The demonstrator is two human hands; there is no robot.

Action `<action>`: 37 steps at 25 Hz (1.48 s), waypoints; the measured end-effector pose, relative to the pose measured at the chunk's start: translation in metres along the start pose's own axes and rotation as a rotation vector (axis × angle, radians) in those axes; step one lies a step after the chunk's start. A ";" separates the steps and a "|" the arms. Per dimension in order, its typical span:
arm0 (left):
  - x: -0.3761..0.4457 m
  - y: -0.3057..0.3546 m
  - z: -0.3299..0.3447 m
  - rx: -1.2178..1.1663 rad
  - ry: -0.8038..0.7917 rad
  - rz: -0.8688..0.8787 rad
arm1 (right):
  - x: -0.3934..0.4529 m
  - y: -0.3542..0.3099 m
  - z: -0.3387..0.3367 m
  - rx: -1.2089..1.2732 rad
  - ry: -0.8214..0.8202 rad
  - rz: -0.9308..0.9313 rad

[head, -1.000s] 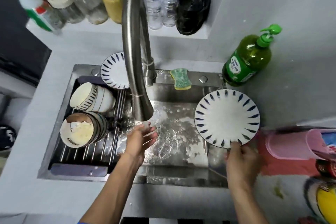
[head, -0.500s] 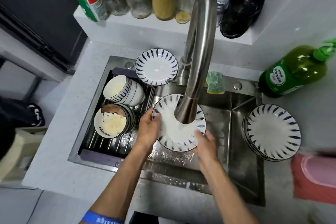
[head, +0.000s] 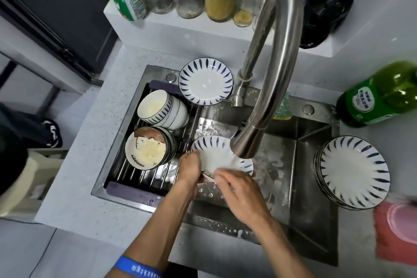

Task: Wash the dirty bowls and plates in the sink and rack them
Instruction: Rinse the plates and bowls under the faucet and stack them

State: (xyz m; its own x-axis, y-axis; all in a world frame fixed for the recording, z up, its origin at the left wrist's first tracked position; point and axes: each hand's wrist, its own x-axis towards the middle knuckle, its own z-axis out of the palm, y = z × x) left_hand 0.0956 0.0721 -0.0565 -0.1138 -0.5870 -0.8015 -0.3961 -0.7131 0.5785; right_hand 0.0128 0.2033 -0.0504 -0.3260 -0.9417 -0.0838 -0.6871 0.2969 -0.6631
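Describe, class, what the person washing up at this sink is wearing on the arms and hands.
Both forearms are bare, with no sleeves in view. The left hand and right hand wear no gloves, and no rings show. The only item is a blue wristband on the left arm, printed with pale markings too blurred to read.

White round ceramic plate with dark blue radial rim strokes (head: 211, 153): held tilted over the steel sink basin (head: 313, 165), under the spout. Identical stacked plates (head: 354, 170): flat on the counter, right of the basin. One further matching plate (head: 205, 81): leaning at the rack's far end. Two stacks of white blue-striped bowls, far (head: 163, 109) and near (head: 149, 150): lying on their sides on the dark ribbed drying rack (head: 133, 178), inner surfaces carrying pale residue.
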 end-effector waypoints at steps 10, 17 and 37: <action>-0.039 -0.022 0.035 0.280 -0.305 0.474 | 0.009 0.012 0.004 0.460 0.245 0.356; 0.000 -0.001 0.062 0.521 -0.200 0.555 | 0.009 -0.001 -0.010 1.574 0.443 0.787; -0.015 0.000 -0.026 0.306 -0.481 0.307 | 0.034 0.019 0.008 1.306 0.092 1.239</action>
State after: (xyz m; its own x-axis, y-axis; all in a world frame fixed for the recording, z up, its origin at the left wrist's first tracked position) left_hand 0.1207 0.0712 -0.0412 -0.6302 -0.4590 -0.6262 -0.5145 -0.3572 0.7796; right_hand -0.0059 0.1757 -0.0714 -0.2606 -0.2685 -0.9274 0.8448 0.4016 -0.3537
